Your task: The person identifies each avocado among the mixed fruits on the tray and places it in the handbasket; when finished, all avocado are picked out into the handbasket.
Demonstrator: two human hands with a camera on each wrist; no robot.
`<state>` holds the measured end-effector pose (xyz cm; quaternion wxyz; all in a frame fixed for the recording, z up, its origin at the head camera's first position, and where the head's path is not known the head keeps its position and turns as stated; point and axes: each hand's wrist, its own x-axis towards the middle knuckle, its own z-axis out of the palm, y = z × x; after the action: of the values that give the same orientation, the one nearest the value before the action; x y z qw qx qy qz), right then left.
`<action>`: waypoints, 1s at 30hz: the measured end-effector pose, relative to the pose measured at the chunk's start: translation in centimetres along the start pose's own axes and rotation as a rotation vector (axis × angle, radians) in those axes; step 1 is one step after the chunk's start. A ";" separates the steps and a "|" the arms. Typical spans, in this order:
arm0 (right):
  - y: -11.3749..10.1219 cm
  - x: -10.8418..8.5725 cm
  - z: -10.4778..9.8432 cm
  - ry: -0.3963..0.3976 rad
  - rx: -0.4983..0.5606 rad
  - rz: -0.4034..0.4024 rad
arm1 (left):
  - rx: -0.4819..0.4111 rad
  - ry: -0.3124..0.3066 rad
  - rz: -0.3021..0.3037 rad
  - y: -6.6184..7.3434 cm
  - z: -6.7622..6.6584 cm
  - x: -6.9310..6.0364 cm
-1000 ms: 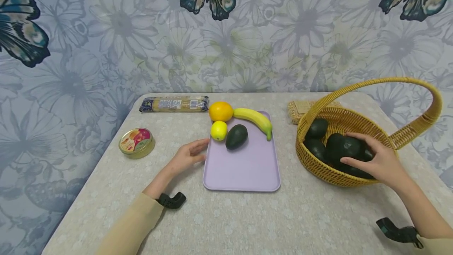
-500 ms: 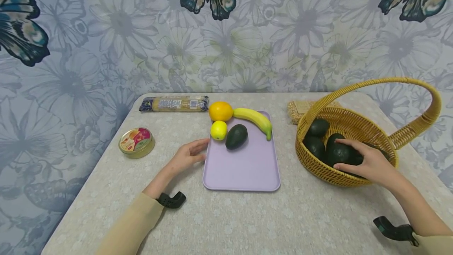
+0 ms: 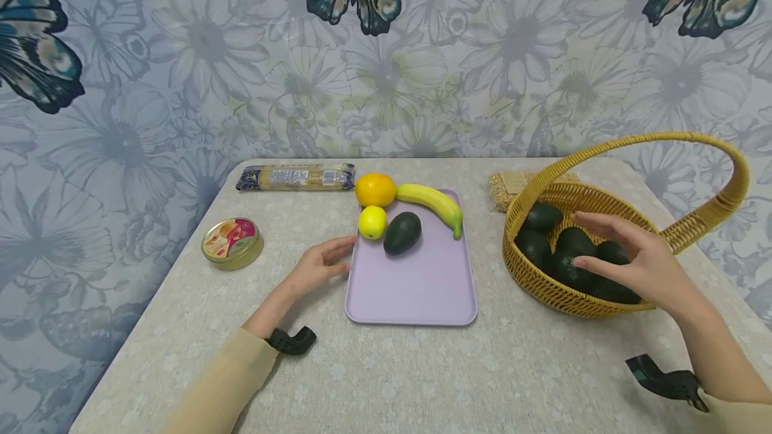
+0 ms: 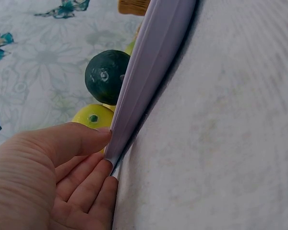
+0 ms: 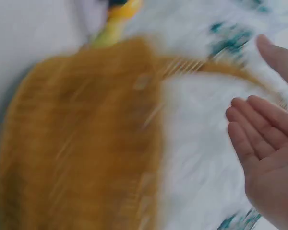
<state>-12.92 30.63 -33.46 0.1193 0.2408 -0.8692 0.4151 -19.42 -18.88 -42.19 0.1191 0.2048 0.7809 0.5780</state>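
My right hand [image 3: 648,260] hovers with spread fingers over the wicker basket [image 3: 537,288], just above several dark green avocados [image 3: 569,272]. In the right wrist view that hand [image 5: 266,148] has nothing in its palm, and the basket [image 5: 86,143] is blurred. My left hand [image 3: 316,266] rests at the left edge of a lilac tray [image 3: 416,293]. In the left wrist view its thumb and relaxed fingers touch the tray's rim [image 4: 139,86]. On the tray lie one avocado [image 3: 403,233], a lemon [image 3: 372,222], an orange-yellow fruit [image 3: 375,190] and a banana [image 3: 431,205].
A round can [image 3: 232,244] stands on the left of the table, and a long plastic-wrapped pack [image 3: 295,177] lies at the back. Behind the basket is a bag of grains [image 3: 499,191], partly hidden. The basket's tall handle [image 3: 737,176] arches up on the right.
My right hand held a dark avocado in the basket, moved it slightly left, then let go and lifted with its fingers parted. The left hand and tray stayed put.
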 end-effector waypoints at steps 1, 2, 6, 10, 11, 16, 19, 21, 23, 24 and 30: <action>-0.8 0.5 0.3 0.008 0.090 -0.075 | 0.000 0.001 0.000 0.0 -0.1 -0.1; -1.6 1.2 0.8 0.007 0.170 -0.155 | 0.000 0.002 -0.001 0.0 -0.1 -0.1; -4.4 4.4 3.4 -0.084 0.362 -0.414 | 0.012 0.006 0.010 -0.5 -0.3 0.1; -6.1 7.9 6.4 -0.152 0.302 -0.410 | 0.016 0.006 0.026 -2.0 -0.5 0.7; -6.2 8.8 7.3 -0.170 0.299 -0.389 | 0.020 0.006 0.030 -2.4 -0.5 0.8; -5.8 12.6 11.9 -0.260 0.320 -0.248 | 0.038 0.015 0.036 -3.2 -0.5 0.9; -5.1 14.0 14.4 -0.322 0.304 -0.155 | 0.037 0.016 0.034 -3.2 -0.3 0.9; -5.3 14.5 15.5 -0.363 0.285 -0.092 | 0.040 0.021 0.029 -3.2 -0.2 0.8; -5.3 14.9 16.4 -0.390 0.269 -0.033 | 0.041 0.021 0.018 -3.1 -0.2 0.8; -5.3 15.0 16.7 -0.402 0.267 -0.007 | 0.041 0.021 0.012 -3.1 -0.2 0.8; -4.2 15.8 18.3 -0.459 0.244 0.107 | 0.039 0.016 -0.018 -2.7 -0.3 0.8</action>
<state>-24.45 9.08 -35.71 -0.1328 0.2951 -0.8285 0.4570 -20.70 -19.42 -44.59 0.1139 0.1955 0.7948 0.5630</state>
